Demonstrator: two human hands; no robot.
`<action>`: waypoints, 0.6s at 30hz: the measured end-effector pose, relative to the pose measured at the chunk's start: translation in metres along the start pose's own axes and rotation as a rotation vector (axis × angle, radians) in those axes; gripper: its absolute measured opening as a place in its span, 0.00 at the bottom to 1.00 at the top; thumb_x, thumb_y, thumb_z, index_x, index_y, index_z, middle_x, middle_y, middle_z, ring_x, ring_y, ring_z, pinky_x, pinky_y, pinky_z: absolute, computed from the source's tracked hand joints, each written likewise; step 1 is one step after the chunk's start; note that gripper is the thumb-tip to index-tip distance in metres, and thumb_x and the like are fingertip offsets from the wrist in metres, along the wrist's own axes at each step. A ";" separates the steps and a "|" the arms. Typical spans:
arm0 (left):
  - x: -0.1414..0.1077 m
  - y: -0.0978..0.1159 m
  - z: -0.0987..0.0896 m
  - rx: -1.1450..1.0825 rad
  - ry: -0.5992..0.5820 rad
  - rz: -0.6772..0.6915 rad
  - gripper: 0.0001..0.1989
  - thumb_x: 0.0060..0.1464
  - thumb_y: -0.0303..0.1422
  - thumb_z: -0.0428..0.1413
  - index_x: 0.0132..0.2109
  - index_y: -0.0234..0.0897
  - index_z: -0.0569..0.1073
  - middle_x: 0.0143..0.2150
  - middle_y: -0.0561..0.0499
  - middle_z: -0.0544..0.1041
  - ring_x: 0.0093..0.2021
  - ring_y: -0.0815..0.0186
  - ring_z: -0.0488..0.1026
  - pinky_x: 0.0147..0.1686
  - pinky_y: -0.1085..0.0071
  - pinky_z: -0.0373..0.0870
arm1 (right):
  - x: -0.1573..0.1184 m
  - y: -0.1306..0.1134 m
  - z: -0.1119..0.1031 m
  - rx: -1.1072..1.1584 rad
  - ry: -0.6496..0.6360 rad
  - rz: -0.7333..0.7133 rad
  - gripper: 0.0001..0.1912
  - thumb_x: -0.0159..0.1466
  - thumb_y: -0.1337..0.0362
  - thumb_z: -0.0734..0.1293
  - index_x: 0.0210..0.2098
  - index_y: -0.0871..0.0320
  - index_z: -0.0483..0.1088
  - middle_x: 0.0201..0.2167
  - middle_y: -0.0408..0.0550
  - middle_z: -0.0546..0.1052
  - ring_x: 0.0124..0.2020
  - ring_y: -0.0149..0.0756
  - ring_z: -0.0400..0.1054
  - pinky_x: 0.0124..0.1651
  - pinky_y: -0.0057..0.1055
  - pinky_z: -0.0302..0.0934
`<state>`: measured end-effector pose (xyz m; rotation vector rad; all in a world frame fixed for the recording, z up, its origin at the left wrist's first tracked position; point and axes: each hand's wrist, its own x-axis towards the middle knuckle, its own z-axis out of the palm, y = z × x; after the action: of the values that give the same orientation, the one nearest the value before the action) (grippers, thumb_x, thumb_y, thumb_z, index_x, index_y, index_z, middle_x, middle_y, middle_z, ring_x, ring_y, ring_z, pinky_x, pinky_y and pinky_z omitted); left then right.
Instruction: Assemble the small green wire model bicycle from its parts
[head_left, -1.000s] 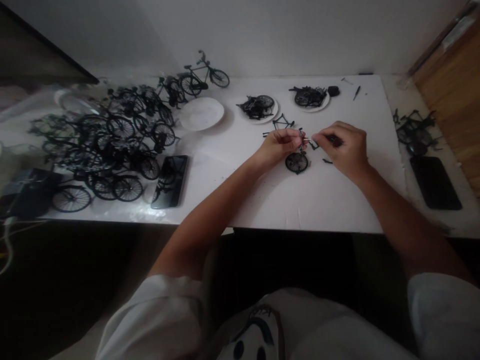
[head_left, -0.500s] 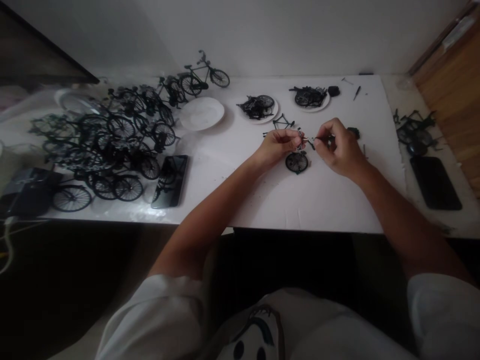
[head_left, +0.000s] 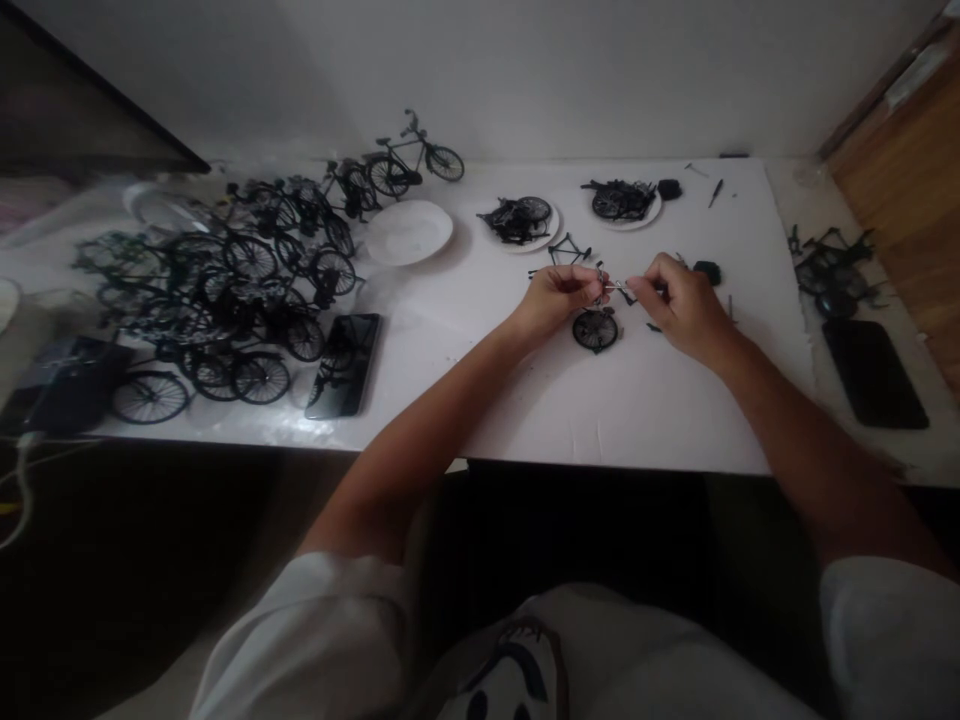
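Note:
My left hand [head_left: 562, 293] pinches a small bicycle part [head_left: 599, 283] above the white board. To its right, my right hand [head_left: 679, 300] is closed on a thin metal tool [head_left: 618, 287], whose tip reaches the part in my left hand. Just below the fingers a small dark wheel [head_left: 595, 330] lies on the board. Behind my left hand is a dark miniature bicycle frame [head_left: 571, 250]. The exact shape of the held part is too small to make out.
Many miniature bicycles [head_left: 247, 257] crowd the left side. A white plate [head_left: 409, 233] lies beside them, with two plates of dark parts [head_left: 517, 219] further right. Phones [head_left: 343, 366] [head_left: 875, 373] lie at both sides. A dark block [head_left: 706, 272] is behind my right hand.
The whole view has shifted slightly. My right fingers have changed their hold on the tool, and a small dark piece now shows below them. My left hand keeps its pinch.

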<state>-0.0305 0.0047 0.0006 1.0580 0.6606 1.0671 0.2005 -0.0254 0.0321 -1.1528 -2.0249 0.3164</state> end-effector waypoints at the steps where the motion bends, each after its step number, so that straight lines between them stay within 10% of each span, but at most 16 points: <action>1: 0.000 -0.001 0.000 -0.005 -0.006 -0.005 0.11 0.51 0.31 0.78 0.36 0.35 0.84 0.41 0.50 0.87 0.37 0.71 0.81 0.49 0.69 0.79 | 0.000 -0.002 -0.002 -0.008 -0.010 0.004 0.24 0.76 0.41 0.68 0.33 0.51 0.66 0.25 0.41 0.72 0.25 0.35 0.63 0.33 0.35 0.58; 18: 0.003 0.002 -0.004 0.046 0.008 0.080 0.13 0.49 0.31 0.78 0.35 0.35 0.81 0.39 0.50 0.86 0.35 0.72 0.80 0.47 0.69 0.79 | -0.001 0.003 0.004 0.138 -0.062 0.006 0.24 0.75 0.37 0.67 0.38 0.50 0.67 0.31 0.42 0.74 0.30 0.35 0.66 0.34 0.35 0.62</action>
<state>-0.0334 0.0088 0.0011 1.1283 0.6565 1.1308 0.2002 -0.0237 0.0275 -1.0760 -2.0192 0.4923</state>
